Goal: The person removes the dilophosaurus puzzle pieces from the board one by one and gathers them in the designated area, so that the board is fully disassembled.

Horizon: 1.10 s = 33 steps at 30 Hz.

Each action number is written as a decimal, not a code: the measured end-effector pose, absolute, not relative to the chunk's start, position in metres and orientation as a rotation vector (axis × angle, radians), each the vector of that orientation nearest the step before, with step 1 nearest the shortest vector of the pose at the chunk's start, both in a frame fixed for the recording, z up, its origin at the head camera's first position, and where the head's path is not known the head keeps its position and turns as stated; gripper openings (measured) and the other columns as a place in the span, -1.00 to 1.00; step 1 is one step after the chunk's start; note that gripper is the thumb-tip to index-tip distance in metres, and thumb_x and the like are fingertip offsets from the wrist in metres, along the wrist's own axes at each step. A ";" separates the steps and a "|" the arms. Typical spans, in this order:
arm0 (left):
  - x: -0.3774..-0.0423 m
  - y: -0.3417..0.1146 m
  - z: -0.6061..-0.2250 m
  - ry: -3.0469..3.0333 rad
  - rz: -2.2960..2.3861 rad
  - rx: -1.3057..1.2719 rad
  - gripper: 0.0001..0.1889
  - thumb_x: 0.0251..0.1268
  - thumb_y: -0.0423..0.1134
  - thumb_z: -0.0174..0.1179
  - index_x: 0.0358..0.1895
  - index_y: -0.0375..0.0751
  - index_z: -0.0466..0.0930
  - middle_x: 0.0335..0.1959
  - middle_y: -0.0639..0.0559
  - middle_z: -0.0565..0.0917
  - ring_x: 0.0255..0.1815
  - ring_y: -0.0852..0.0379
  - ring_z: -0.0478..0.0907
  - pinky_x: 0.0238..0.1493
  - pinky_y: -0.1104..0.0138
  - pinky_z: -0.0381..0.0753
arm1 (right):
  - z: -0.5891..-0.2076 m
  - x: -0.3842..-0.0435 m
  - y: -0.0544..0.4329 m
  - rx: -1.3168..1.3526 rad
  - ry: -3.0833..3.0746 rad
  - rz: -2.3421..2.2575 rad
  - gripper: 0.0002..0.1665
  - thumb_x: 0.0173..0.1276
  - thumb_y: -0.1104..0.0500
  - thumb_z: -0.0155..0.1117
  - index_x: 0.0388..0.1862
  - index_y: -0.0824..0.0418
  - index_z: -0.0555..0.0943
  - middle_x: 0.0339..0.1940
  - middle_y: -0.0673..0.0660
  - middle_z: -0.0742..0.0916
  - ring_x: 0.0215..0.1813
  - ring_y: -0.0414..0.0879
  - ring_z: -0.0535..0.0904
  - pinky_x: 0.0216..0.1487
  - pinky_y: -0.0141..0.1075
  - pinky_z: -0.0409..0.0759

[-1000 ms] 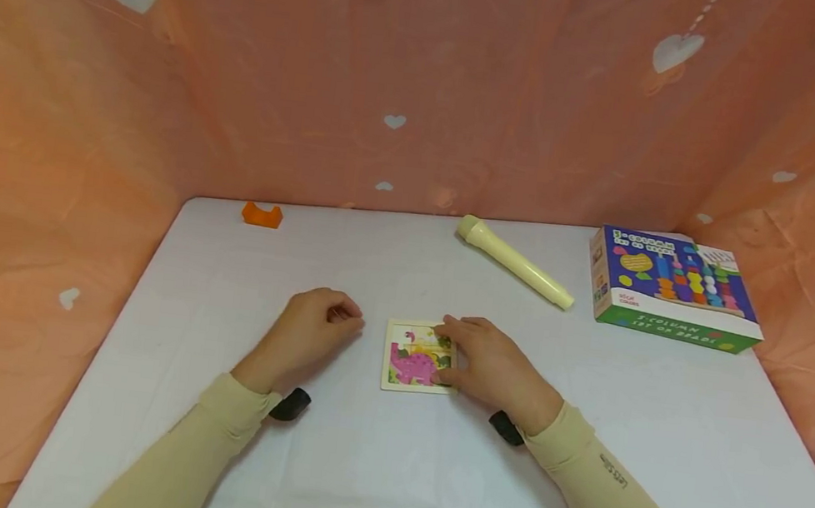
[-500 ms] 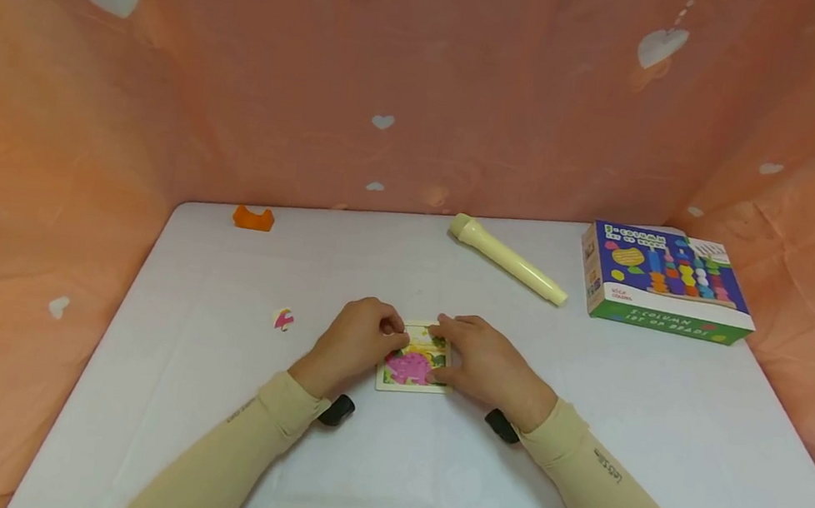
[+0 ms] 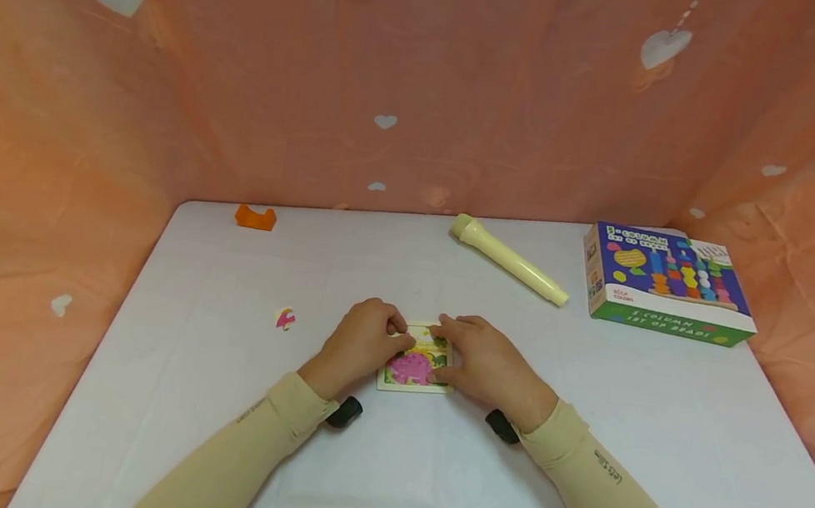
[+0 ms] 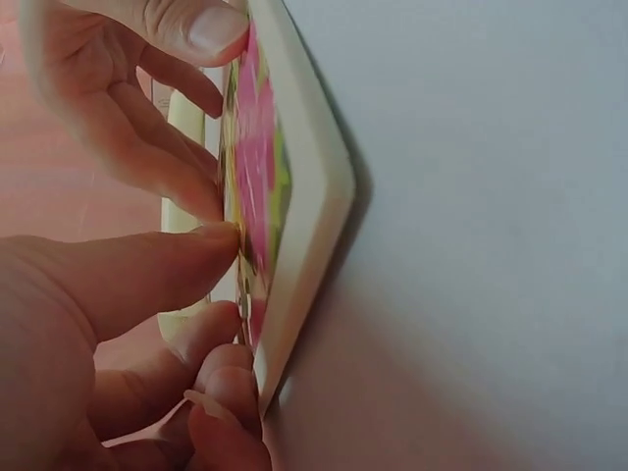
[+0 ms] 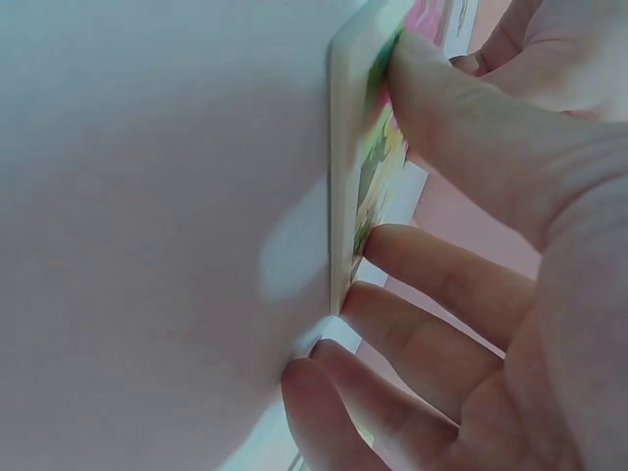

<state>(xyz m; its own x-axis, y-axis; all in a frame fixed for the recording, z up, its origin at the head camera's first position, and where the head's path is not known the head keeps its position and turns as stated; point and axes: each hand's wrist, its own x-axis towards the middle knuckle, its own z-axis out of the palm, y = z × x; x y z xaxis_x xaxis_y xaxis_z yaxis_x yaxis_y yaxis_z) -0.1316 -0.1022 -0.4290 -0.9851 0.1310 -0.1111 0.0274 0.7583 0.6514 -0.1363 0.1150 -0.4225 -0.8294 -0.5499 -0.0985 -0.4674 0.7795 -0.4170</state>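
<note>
Puzzle (image 3: 411, 368) between both hands (image 3: 362, 339) (image 3: 491, 367) (its near edge (image 3: 410, 388) lies exposed).

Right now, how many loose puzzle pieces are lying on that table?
1: a pink piece lies on the white table, left of the framed puzzle. Others may be hidden under the left hand or right hand.

A hand could pass at the near edge of the puzzle (image 3: 409, 368), between the sleeves (image 3: 235, 446); the left hand (image 3: 359, 336) blocks its far left corner, the right hand (image 3: 491, 362) its right edge. Beyond, there is room up to the slanted yellow stick (image 3: 512, 261), with the box (image 3: 675, 289) farther right. A loose piece (image 3: 284, 320) lies left of the left hand, an orange block (image 3: 255, 219) farther back, and cloth (image 3: 430, 55) closes the rear
</note>
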 end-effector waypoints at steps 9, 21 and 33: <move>-0.130 -0.097 -0.430 2.847 0.966 0.104 -0.76 0.40 -0.11 0.46 -0.18 -0.25 0.79 -0.19 -0.06 0.71 -0.16 0.03 0.58 -0.08 0.17 0.60 | -0.423 -0.136 0.116 -0.797 2.764 -0.586 -0.22 0.29 -0.04 0.67 0.43 0.18 0.65 0.50 0.22 0.66 0.55 0.18 0.54 0.51 0.08 0.55; -0.128 -0.098 -0.429 2.844 0.973 0.108 -0.76 0.41 -0.11 0.46 -0.15 -0.25 0.78 -0.21 -0.04 0.74 -0.19 0.06 0.59 -0.12 0.20 0.60 | -0.426 -0.136 0.117 -0.784 2.757 -0.613 -0.22 0.29 -0.04 0.68 0.44 0.16 0.64 0.53 0.19 0.64 0.55 0.18 0.53 0.52 0.09 0.55; -0.130 -0.099 -0.430 2.781 1.194 0.062 -0.83 0.37 -0.21 0.47 -0.12 -0.20 0.75 -0.32 0.06 0.78 -0.28 0.16 0.67 -0.18 0.27 0.69 | -0.424 -0.137 0.117 -0.791 2.748 -0.640 -0.21 0.30 -0.03 0.67 0.45 0.20 0.64 0.48 0.21 0.68 0.55 0.19 0.53 0.53 0.09 0.53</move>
<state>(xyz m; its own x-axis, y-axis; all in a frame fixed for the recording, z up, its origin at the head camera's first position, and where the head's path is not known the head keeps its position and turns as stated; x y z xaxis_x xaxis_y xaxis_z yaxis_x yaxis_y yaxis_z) -0.1299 -0.0989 -0.4301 -0.9926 0.0823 -0.0889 -0.0078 0.6890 0.7248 -0.1374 0.1171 -0.4244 -0.8334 -0.5468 -0.0803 -0.4550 0.7614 -0.4618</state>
